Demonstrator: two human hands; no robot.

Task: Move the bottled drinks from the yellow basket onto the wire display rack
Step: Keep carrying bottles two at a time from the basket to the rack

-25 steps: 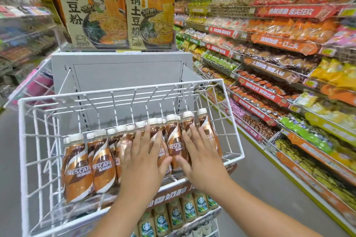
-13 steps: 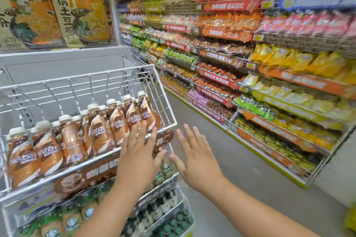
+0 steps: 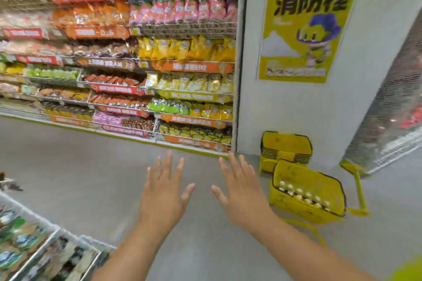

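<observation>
A yellow basket [image 3: 319,178] sits on the floor at the right, with several white-capped bottled drinks [image 3: 303,196] standing in it. My left hand [image 3: 163,194] and my right hand [image 3: 243,191] hover side by side over the bare floor, fingers spread, holding nothing. The right hand is just left of the basket, apart from it. Only a blurred corner of the wire display rack [image 3: 48,235] shows at the bottom left, holding packaged goods.
A stack of empty yellow baskets [image 3: 286,148] stands against a grey pillar with a yellow poster [image 3: 308,27]. Snack shelves [image 3: 141,64] line the far side of the aisle. A yellow handle [image 3: 356,178] stands beside the basket. Grey floor lies between.
The view has swung right, away from the rack's coffee bottles toward the floor and the yellow basket. Both hands left the bottles and now hang open in the air.
</observation>
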